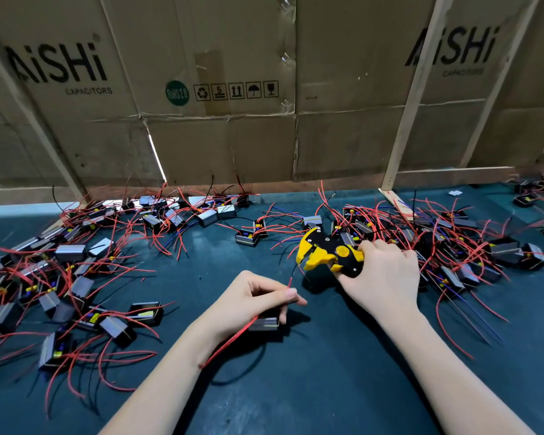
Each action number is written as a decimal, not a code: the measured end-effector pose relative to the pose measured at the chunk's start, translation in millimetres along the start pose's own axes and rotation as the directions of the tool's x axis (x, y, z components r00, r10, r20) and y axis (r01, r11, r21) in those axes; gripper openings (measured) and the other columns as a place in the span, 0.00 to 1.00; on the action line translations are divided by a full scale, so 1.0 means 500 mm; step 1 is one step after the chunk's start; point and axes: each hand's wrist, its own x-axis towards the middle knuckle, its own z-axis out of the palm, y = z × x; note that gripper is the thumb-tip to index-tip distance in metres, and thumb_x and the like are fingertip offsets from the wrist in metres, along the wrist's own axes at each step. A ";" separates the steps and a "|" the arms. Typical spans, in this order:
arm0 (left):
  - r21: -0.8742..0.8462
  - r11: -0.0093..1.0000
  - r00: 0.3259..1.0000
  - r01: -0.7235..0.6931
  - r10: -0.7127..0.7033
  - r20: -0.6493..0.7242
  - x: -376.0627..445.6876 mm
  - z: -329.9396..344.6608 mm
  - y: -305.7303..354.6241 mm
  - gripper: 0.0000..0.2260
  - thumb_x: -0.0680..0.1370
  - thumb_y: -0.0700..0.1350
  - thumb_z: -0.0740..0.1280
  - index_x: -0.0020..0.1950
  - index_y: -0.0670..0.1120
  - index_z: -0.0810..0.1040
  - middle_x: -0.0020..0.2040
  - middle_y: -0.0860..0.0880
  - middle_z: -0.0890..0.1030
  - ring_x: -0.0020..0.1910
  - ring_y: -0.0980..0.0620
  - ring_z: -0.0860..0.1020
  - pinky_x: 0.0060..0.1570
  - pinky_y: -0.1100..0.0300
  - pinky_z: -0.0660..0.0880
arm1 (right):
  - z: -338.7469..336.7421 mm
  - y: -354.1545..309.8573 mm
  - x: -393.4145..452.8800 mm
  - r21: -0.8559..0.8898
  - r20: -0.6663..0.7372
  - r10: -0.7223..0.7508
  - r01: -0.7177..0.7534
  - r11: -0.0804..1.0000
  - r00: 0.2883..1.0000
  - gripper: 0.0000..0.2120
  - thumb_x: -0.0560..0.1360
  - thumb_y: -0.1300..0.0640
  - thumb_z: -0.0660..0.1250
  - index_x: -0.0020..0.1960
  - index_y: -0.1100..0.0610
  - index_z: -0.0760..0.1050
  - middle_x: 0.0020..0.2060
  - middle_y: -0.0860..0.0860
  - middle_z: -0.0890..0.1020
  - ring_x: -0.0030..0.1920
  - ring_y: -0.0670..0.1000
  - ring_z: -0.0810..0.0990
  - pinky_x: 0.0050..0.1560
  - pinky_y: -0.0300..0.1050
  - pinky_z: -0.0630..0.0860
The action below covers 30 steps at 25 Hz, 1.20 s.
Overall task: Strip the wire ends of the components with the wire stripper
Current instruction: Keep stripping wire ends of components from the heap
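My right hand (382, 274) grips the handles of a yellow and black wire stripper (327, 251), whose jaws point left and stand apart, just above the mat. My left hand (252, 301) holds a small black component (264, 322) under its palm and pinches one of its red wires (289, 283) between thumb and forefinger. That wire's tip points up toward the stripper's jaws, a short gap below and left of them. Another red wire from the same component trails back under my left wrist.
Heaps of similar black components with red, blue and black wires lie to the left (60, 277), along the back (176, 215) and to the right (453, 243) on the dark green mat (311, 387). A cardboard wall (220, 136) with wooden battens closes the back.
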 end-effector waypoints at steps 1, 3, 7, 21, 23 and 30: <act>0.015 1.000 1.000 0.003 -0.003 -0.016 0.003 0.002 -0.002 0.14 0.78 0.51 0.68 0.47 0.42 0.87 0.29 0.50 0.81 0.33 0.57 0.76 0.40 0.69 0.70 | 0.000 -0.005 -0.002 -0.003 0.006 -0.035 0.035 0.999 0.999 0.22 0.62 0.38 0.73 0.44 0.56 0.79 0.40 0.52 0.81 0.45 0.58 0.79 0.46 0.50 0.64; 0.042 0.999 0.999 0.011 -0.009 -0.048 0.007 0.001 -0.004 0.13 0.76 0.50 0.68 0.44 0.42 0.87 0.30 0.50 0.82 0.31 0.55 0.75 0.40 0.67 0.70 | 0.001 -0.015 -0.008 -0.002 0.010 -0.105 0.105 0.994 0.994 0.21 0.60 0.40 0.75 0.40 0.56 0.78 0.37 0.52 0.80 0.43 0.58 0.79 0.45 0.50 0.65; 0.091 0.995 0.997 0.044 -0.038 -0.071 0.008 -0.001 -0.007 0.11 0.74 0.50 0.69 0.37 0.46 0.86 0.37 0.44 0.85 0.30 0.52 0.78 0.44 0.59 0.74 | -0.001 -0.032 -0.016 0.023 -0.001 -0.179 0.179 0.984 0.984 0.20 0.58 0.42 0.76 0.36 0.56 0.75 0.34 0.52 0.79 0.39 0.58 0.79 0.43 0.51 0.67; 0.240 0.969 0.993 0.061 -0.036 -0.110 0.001 -0.004 -0.003 0.12 0.77 0.45 0.69 0.34 0.47 0.85 0.30 0.51 0.82 0.30 0.58 0.76 0.37 0.67 0.69 | -0.016 -0.028 -0.013 -0.044 0.049 -0.207 0.209 0.977 0.977 0.20 0.59 0.39 0.74 0.27 0.51 0.68 0.26 0.50 0.77 0.30 0.57 0.78 0.32 0.42 0.58; 0.262 0.964 0.992 0.052 -0.020 -0.123 0.001 -0.004 0.000 0.11 0.77 0.47 0.69 0.36 0.48 0.85 0.33 0.51 0.84 0.32 0.58 0.78 0.38 0.66 0.71 | -0.013 -0.028 -0.012 -0.025 0.067 -0.157 0.158 0.987 0.985 0.18 0.63 0.37 0.71 0.31 0.52 0.74 0.31 0.51 0.79 0.35 0.57 0.79 0.33 0.42 0.58; 0.078 0.997 0.910 -0.007 0.039 -0.413 0.008 0.016 0.008 0.13 0.79 0.36 0.67 0.59 0.50 0.80 0.50 0.48 0.81 0.41 0.56 0.83 0.44 0.66 0.75 | -0.025 0.003 -0.002 0.204 -0.110 0.044 -0.021 0.979 0.993 0.18 0.63 0.42 0.77 0.36 0.56 0.75 0.33 0.52 0.79 0.39 0.60 0.79 0.41 0.50 0.69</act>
